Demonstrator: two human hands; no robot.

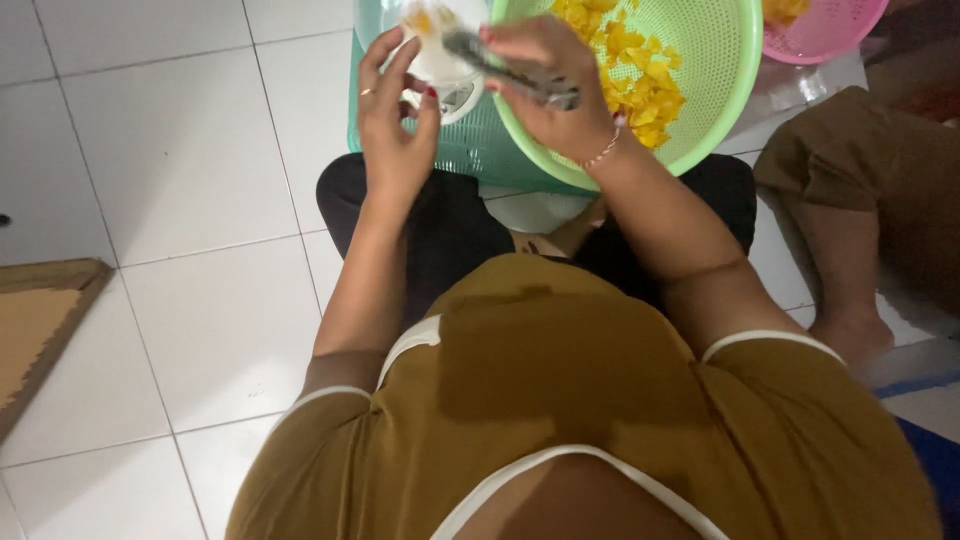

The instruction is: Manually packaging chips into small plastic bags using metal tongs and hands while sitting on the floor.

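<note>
My left hand point(392, 112) holds a small clear plastic bag point(436, 52) with a few yellow chips in it, over a white kitchen scale point(458, 98). My right hand point(553, 82) grips grey metal tongs point(512, 70) whose tips reach into the bag's mouth. Just right of the hands sits a green mesh basket point(715, 60) with many yellow chips point(630, 65) inside. The scale stands on a teal crate point(470, 145) in front of my knees.
A pink mesh basket point(830, 30) with more chips sits at the top right. Another person's leg and foot point(850, 250) rest on the white tiled floor at the right. A brown mat point(35, 325) lies at the left edge.
</note>
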